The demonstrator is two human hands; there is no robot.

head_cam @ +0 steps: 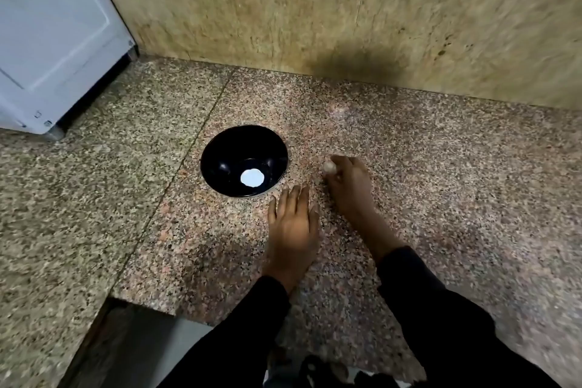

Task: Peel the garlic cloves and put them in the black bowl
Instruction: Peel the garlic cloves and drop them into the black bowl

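The black bowl (220, 148) stands on the speckled granite counter (441, 186), with a white round patch at its bottom that looks like a reflection. Just right of the bowl, my right hand (348, 186) curls its fingertips round a pale garlic clove (329, 167) on the counter. My left hand (294, 224) lies flat on the stone below the bowl's right rim, fingers straight and holding nothing. The frame is blurred by motion.
A white appliance (53, 38) stands at the back left. A beige stone wall (315, 9) rises behind the counter. The counter's front edge steps back at the lower left (141, 309), with a dark gap below it.
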